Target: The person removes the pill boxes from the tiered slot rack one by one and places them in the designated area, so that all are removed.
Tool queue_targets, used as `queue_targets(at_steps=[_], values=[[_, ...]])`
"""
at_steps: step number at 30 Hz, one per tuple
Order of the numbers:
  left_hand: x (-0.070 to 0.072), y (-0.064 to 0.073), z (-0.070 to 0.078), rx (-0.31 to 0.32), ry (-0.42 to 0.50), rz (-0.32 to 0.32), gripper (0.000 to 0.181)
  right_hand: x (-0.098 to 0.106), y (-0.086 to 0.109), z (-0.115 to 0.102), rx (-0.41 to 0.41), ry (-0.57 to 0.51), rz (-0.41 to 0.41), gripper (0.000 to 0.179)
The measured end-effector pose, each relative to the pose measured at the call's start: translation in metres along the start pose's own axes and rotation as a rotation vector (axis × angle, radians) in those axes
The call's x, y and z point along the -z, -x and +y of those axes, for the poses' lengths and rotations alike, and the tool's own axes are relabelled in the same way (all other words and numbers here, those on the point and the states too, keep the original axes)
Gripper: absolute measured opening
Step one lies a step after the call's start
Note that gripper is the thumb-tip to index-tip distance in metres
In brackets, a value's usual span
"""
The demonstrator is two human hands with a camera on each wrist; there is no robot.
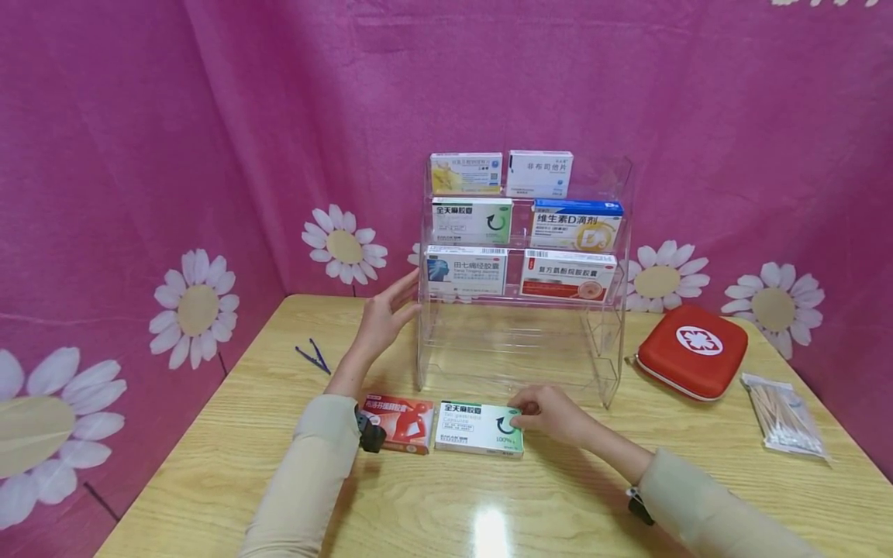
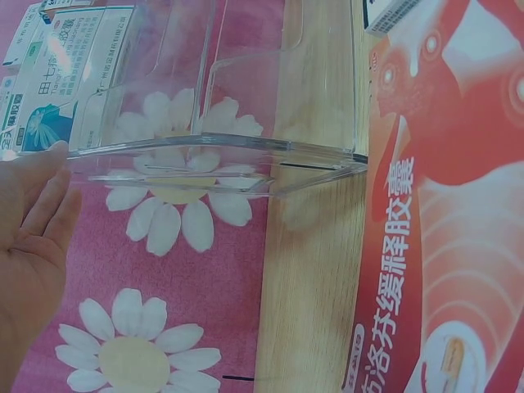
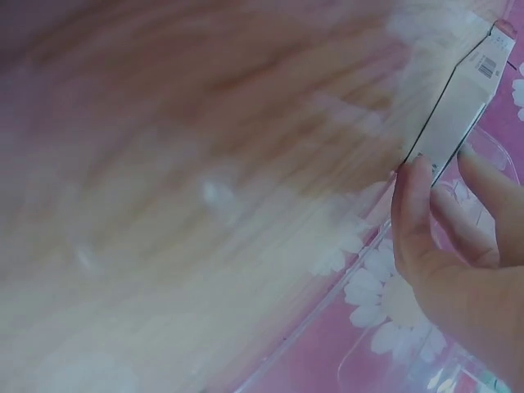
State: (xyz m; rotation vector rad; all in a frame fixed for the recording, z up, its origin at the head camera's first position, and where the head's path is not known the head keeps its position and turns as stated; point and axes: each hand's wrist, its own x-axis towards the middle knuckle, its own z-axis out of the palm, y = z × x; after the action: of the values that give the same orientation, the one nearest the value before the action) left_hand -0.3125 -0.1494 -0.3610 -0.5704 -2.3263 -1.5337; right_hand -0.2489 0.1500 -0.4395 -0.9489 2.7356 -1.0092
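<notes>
A clear acrylic tiered display rack (image 1: 422,353) stands on the table, holding several medicine boxes. My left hand (image 1: 382,319) rests its extended fingertips against the rack's left side; the left wrist view shows the fingers (image 2: 53,209) at the clear edge. In front of the rack, a white-and-green medicine box (image 1: 474,431) lies face up. Its right end is pinched between the thumb and fingers of my right hand (image 1: 554,417); the right wrist view shows the box's narrow side (image 3: 454,106) in that grip. A red medicine box (image 1: 405,425) lies just left of it, partly behind my left wrist.
Blue tweezers (image 1: 314,356) lie at the left. To the right of the rack are a red zipped first-aid case (image 1: 691,364) and a bag of cotton swabs (image 1: 783,415). A pink flowered curtain (image 1: 279,116) hangs behind the table.
</notes>
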Motion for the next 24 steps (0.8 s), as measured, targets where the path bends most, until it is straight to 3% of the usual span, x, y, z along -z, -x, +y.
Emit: queue_targets(at_steps=[3,9,11,15,18,24], values=[[-0.002,-0.005,-0.015,-0.007,0.008,0.008,0.057,0.002,0.001,0.001,-0.007,0.005,0.022,0.021],[-0.001,-0.003,-0.014,0.009,-0.011,0.001,0.058,0.021,0.003,0.003,0.011,-0.007,0.156,0.021],[-0.001,-0.002,-0.014,0.009,-0.008,0.004,0.058,0.035,0.001,0.001,0.061,0.032,0.244,0.021],[-0.001,-0.003,-0.014,0.000,-0.001,0.008,0.058,0.066,-0.005,0.000,0.183,0.209,0.507,0.027],[-0.001,-0.003,-0.013,-0.002,0.000,0.005,0.058,0.088,-0.009,0.001,0.229,0.303,0.667,0.034],[-0.002,-0.003,-0.013,0.002,-0.003,0.003,0.057,0.120,-0.017,0.008,0.214,0.320,0.810,0.039]])
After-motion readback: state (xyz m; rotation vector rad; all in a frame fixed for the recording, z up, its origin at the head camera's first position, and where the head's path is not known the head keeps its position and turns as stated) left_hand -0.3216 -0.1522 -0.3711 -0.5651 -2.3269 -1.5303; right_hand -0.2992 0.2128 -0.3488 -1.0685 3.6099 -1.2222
